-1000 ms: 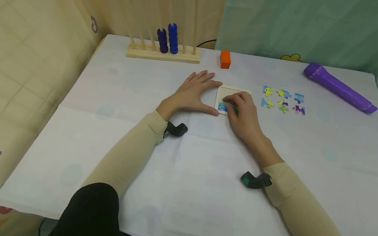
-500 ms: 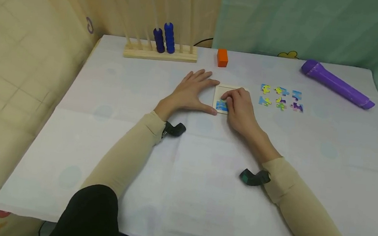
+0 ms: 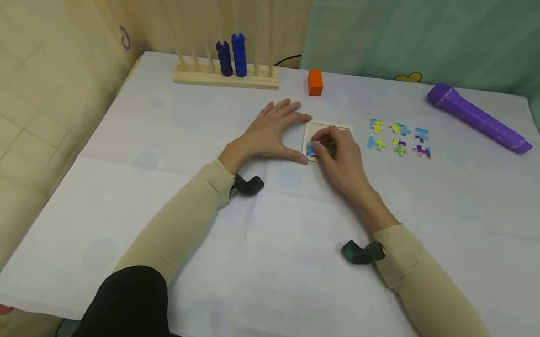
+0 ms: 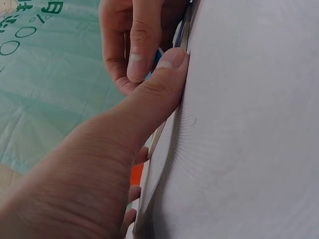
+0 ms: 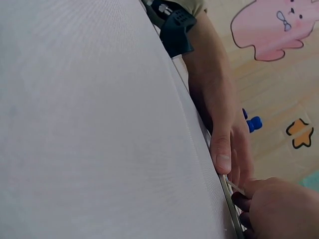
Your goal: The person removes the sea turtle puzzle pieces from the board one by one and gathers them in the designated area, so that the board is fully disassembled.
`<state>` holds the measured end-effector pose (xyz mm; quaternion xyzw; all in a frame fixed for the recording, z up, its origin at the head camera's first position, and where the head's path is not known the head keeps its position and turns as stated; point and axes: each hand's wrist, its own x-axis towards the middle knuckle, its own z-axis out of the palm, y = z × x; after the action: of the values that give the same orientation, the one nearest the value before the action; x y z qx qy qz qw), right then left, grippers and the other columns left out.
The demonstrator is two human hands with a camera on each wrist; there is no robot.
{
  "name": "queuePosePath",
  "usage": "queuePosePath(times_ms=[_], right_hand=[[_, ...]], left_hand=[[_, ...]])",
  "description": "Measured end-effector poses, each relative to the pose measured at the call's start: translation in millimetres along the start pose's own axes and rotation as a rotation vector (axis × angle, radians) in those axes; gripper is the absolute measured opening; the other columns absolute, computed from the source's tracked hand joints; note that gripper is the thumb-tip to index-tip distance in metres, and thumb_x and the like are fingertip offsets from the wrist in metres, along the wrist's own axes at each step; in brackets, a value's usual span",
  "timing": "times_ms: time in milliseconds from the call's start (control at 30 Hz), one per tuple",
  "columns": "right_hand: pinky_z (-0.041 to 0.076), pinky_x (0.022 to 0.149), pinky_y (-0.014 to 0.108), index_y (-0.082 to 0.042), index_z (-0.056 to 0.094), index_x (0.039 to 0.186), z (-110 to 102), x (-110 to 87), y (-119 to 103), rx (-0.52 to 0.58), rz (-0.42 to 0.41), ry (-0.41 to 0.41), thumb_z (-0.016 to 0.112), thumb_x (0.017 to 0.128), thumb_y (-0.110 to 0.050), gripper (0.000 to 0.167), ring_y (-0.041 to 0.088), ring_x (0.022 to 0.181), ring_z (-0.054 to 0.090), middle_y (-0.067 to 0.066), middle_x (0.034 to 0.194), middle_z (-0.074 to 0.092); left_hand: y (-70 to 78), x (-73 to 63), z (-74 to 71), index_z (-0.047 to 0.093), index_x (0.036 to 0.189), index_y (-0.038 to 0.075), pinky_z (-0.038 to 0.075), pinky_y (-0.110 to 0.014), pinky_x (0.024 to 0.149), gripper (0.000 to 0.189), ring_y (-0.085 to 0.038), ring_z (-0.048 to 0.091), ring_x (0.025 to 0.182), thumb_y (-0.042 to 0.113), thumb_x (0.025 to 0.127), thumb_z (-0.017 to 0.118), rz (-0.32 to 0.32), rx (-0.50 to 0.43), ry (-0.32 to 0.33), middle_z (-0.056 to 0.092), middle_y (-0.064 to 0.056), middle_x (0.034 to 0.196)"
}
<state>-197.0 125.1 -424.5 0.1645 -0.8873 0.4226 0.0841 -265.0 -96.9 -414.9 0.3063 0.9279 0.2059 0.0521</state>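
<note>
A small square wooden puzzle tray [image 3: 326,124] lies between the two hands, partly covered by them. My left hand [image 3: 271,131] rests at its left side with fingers spread, thumb near the lower left corner and index finger near the upper one. My right hand [image 3: 342,157] is over the tray's lower part, fingers bent. Its thumb and fingertips pinch a blue puzzle piece [image 3: 310,150] at the lower left of the tray. In the right wrist view a thin pale edge of the puzzle piece [image 5: 235,187] slants up at the fingertips. The right fingers hide the rest of the tray.
Several loose puzzle pieces [image 3: 399,145] lie in two rows right of the tray. Behind stand a wooden peg rack [image 3: 255,82] with dark blue beads [image 3: 239,55] and an orange block [image 3: 315,83]. A purple flashlight-shaped tube [image 3: 481,118] lies at the back right.
The right fingers have shifted slightly left over the tray's lower part, and less of the blue picture shows now. The left hand keeps its place at the tray; the head view has drifted slightly.
</note>
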Motion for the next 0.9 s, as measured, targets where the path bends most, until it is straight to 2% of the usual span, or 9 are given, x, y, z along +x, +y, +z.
queuePosePath(times_ms=[167, 333, 433, 567, 733, 900], right_hand=[[0.046, 0.088, 0.032, -0.007, 0.068, 0.118, 0, -1.6, 1, 0.04, -0.051, 0.039, 0.071, 0.102, -0.017, 0.02, 0.024, 0.105, 0.058, 0.01, 0.11, 0.068], [0.046, 0.08, 0.026, -0.008, 0.07, 0.117, -3, -4.2, 1, 0.062, 0.003, 0.064, 0.071, 0.102, -0.015, 0.016, 0.018, 0.092, 0.057, 0.007, 0.102, 0.069], [0.046, 0.079, 0.022, -0.009, 0.07, 0.117, -9, -5.8, 3, 0.068, 0.04, 0.078, 0.069, 0.103, -0.015, 0.015, 0.016, 0.091, 0.057, 0.005, 0.102, 0.069], [0.047, 0.08, 0.02, -0.01, 0.07, 0.117, -23, -12.1, 5, 0.075, 0.078, 0.096, 0.068, 0.104, -0.016, 0.015, 0.014, 0.091, 0.058, 0.004, 0.103, 0.069], [0.047, 0.08, 0.016, -0.008, 0.071, 0.118, -50, -29.8, 16, 0.05, 0.114, 0.132, 0.069, 0.103, -0.016, 0.017, 0.013, 0.09, 0.061, 0.008, 0.102, 0.072], [0.045, 0.077, 0.01, -0.004, 0.072, 0.117, -74, -48.7, 29, -0.007, 0.175, 0.183, 0.069, 0.103, -0.015, 0.018, 0.004, 0.086, 0.061, 0.012, 0.103, 0.073]], left_hand=[[-1.0, -2.3, 0.3, 0.045, 0.16, 0.032, -0.004, -0.05, 0.134, 0.102, -0.026, 0.005, 0.166, 0.076, 0.076, 0.08, -0.007, 0.0, 0.0, 0.02, -0.004, 0.177], [-1.7, -2.4, 3.0, 0.046, 0.159, 0.031, -0.004, -0.05, 0.134, 0.101, -0.027, 0.006, 0.166, 0.076, 0.075, 0.08, -0.011, -0.009, 0.008, 0.021, -0.005, 0.177], [-0.7, -2.3, 3.8, 0.046, 0.159, 0.032, -0.004, -0.05, 0.134, 0.101, -0.026, 0.006, 0.166, 0.076, 0.075, 0.08, -0.015, -0.013, 0.005, 0.021, -0.005, 0.177], [1.1, -2.2, 3.4, 0.046, 0.159, 0.032, -0.004, -0.049, 0.134, 0.101, -0.026, 0.005, 0.166, 0.075, 0.075, 0.081, -0.017, -0.01, 0.0, 0.021, -0.004, 0.177], [1.3, -0.2, 2.7, 0.045, 0.16, 0.032, -0.005, -0.048, 0.134, 0.102, -0.025, 0.005, 0.166, 0.076, 0.075, 0.081, -0.019, 0.002, -0.007, 0.02, -0.003, 0.177], [1.0, 0.7, 0.8, 0.043, 0.161, 0.033, -0.007, -0.046, 0.134, 0.103, -0.024, 0.003, 0.166, 0.077, 0.075, 0.08, -0.024, 0.008, -0.021, 0.018, -0.002, 0.178]])
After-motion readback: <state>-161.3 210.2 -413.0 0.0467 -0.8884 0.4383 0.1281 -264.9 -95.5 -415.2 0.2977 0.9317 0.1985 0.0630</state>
